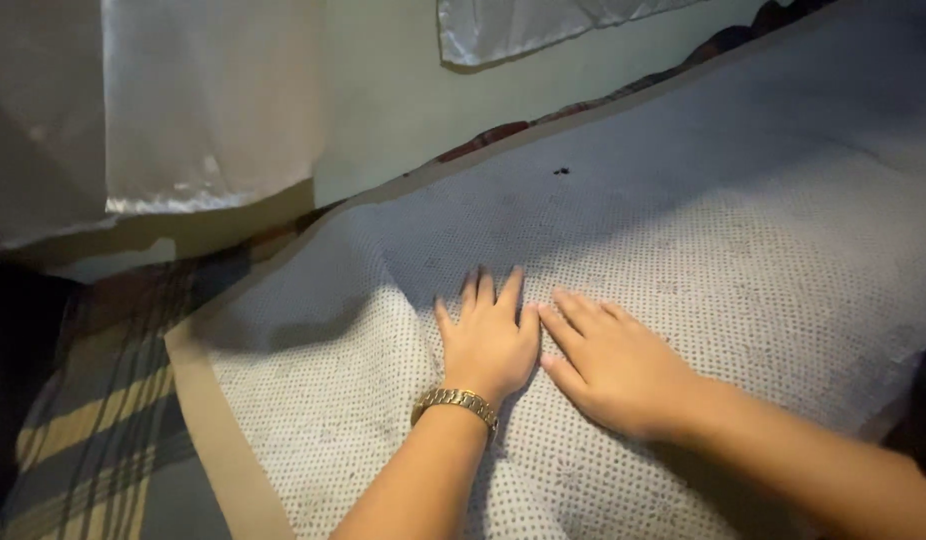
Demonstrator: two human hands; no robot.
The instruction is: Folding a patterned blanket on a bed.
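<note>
Dim bedroom light falls on a bed covered by a white fabric mat printed with small grey dots (683, 230), its underside facing up, edged with a plain tan border (218, 440). Both hands lie flat on this mat, palms down, fingers stretched out and holding nothing. Left hand (488, 335) presses near the middle of the mat, with a gold metal wristwatch (455, 404) on its wrist. Right hand (613, 365) rests just beside it, the index fingers touching or nearly so. Around the hands the mat shows soft folds and a shaded crease to the left. A small dark speck (561, 171) sits on the mat farther up. Beneath the mat, at the lower left, a plaid blanket in blue, grey and yellow stripes (93, 420) shows. Behind the bed stands a pale green wall (403, 90), with shiny white satin curtains (183, 100) hanging at the upper left.
</note>
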